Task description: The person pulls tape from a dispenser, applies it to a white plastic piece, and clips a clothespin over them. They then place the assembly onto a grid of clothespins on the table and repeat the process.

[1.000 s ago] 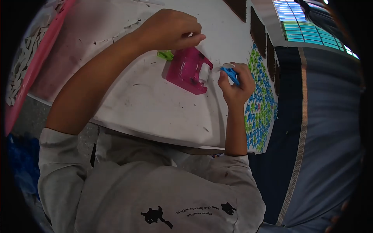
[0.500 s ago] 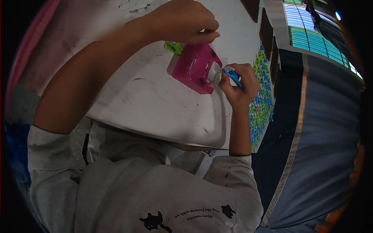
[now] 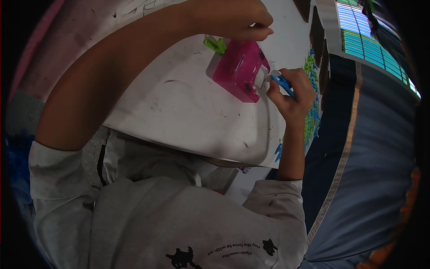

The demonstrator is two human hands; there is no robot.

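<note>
In the head view, my right hand (image 3: pixel 298 96) has come closer to the pink box (image 3: pixel 235 67) than it was a second ago. I'm pinching the blue clip (image 3: pixel 286 86) between thumb and fingers, with a white bit (image 3: pixel 275 74) at its front end. That brings the clip right up beside the white part (image 3: pixel 260 80) in the box's opening; I can't tell if they touch.

My left hand (image 3: pixel 233 20) is curled just past the box, my forearm reaching across the table (image 3: pixel 201 103). I can't tell whether those fingers hold anything.

Against the earlier frames, my whole view has shifted, so the box sits farther right and higher. The green clip (image 3: pixel 216 45) has stayed beside it, and the many clips (image 3: pixel 310 121) lie beyond my right wrist.
</note>
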